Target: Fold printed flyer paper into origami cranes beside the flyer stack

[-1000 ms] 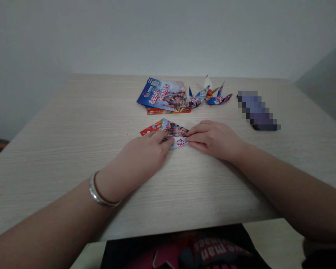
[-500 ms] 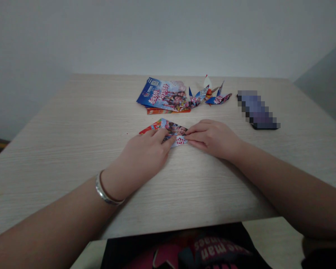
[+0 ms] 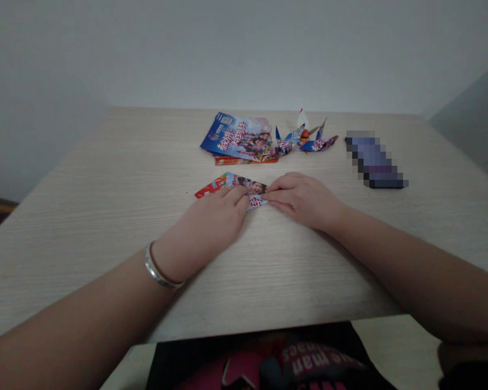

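A small folded paper (image 3: pixel 256 187), printed in red, light blue and a photo, lies on the table in front of me. My left hand (image 3: pixel 217 216), with a silver bangle at the wrist, is closed over its near left part and presses it down with curled fingers. At the paper's right corner, the fingertips of my right hand (image 3: pixel 307 200) pinch its edge. The paper's lower left part is hidden under my left hand.
Behind the paper lies a stack of printed flyers (image 3: pixel 238 138). Beside it stand folded paper cranes (image 3: pixel 318 144). A phone (image 3: pixel 376 160), blurred out, rests on the right of the wooden table (image 3: pixel 97 168). A wall (image 3: pixel 244 54) rises behind the table.
The folded paper has shifted slightly left and turned, with more of its red part showing. My left hand's fingers have drawn closer together, and my right hand has moved slightly left.
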`<act>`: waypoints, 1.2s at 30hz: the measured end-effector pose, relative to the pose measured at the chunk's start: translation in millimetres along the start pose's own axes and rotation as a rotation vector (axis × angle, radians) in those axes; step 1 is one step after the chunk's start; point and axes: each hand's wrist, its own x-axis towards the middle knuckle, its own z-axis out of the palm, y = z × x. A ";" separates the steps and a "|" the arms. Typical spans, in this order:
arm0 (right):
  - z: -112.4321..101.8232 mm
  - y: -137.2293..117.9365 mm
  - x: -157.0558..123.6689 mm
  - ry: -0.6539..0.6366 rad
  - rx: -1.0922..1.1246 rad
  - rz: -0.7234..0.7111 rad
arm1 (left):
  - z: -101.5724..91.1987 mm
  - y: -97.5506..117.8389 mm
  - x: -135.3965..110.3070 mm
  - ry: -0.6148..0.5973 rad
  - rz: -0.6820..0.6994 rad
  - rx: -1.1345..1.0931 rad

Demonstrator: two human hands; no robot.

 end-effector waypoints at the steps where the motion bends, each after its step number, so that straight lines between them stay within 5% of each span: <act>1: -0.8 0.1 0.3 -0.007 0.005 0.010 | 1.1 -1.2 0.3 -0.013 -0.011 0.000; 12: -9.3 5.9 -5.7 -0.018 -0.013 0.083 | -4.5 2.5 -0.4 -0.040 -0.043 0.004; 21: -5.0 8.2 -7.0 -0.002 -0.001 0.050 | 12.5 0.1 3.4 0.069 -0.001 -0.125; 36: -18.4 1.0 -12.0 -0.106 -0.101 0.147 | 21.6 -3.6 -1.8 0.007 0.039 -0.259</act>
